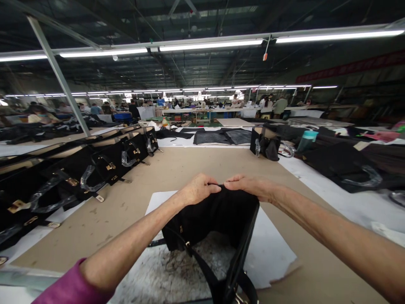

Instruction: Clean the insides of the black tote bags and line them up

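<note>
A black handbag (pixel 218 213) stands before me on a white sheet (pixel 265 249), its mouth facing me and its dark lining showing. My left hand (pixel 202 188) pinches the far top edge of the bag between thumb and fingers. Just to the right, my right hand (pixel 245 185) grips the same edge, the two thumbs close together. Black straps with gold-coloured metal fittings hang at the near side of the bag, low in the view. A stained, greyish surface (pixel 186 270) lies under and in front of it. Some fingertips are hidden behind the fabric.
Several black handbags (pixel 107 164) with plastic-wrapped handles line the left of the brown tabletop (pixel 126 211). Another bag (pixel 265 143) stands at the far right. Near it are a teal-lidded bottle (pixel 307 140) and black pieces (pixel 344 164). People work in the background.
</note>
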The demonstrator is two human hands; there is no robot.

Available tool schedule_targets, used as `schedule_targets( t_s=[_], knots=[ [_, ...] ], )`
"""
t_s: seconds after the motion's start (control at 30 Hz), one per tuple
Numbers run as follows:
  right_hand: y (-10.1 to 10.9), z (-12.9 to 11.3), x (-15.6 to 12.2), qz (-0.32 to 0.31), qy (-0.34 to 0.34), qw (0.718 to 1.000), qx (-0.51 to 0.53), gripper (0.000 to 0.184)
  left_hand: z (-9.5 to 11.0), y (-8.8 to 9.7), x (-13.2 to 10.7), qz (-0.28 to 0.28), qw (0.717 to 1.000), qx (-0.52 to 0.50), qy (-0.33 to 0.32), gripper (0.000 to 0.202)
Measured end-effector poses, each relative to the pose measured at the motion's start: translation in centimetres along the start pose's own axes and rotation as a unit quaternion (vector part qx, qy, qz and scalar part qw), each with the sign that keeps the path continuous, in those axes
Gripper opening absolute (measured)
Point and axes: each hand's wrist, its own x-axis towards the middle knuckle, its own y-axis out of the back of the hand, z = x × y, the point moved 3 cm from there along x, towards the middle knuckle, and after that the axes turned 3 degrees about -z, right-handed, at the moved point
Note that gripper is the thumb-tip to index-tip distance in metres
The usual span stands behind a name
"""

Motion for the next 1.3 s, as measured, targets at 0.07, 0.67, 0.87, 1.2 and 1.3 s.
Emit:
schedule_targets(
  t_s=[0.07,0.67,0.87,1.2,1.3],
  knots=[
    [-0.3,-0.3,-0.1,-0.001,0.018,1.000,-0.018,0.034,-0.1,0.0,0.3,-0.001,1.000,-0.005,-0.001,0.030],
    [-0.5,-0.6,-2.7,0.104,0.056,0.989,-0.084,0.038,0.5,-0.2,0.8,0.016,0.998,0.055,0.020,0.028],
    [-0.9,-0.4,-2.0,0.113,0.052,0.989,-0.081,0.026,0.1,-0.4,0.9,0.017,0.998,0.053,0.004,0.027],
    [0.5,-0.6,-1.2,0.185,-0.025,0.975,-0.118,0.016,-0.1,-0.7,0.9,0.011,0.997,0.070,-0.013,0.030],
    [0.6,-0.6,-1.1,0.196,-0.033,0.970,-0.137,0.020,-0.1,-0.6,1.0,0.006,0.998,0.058,-0.018,0.029]
  ],
)
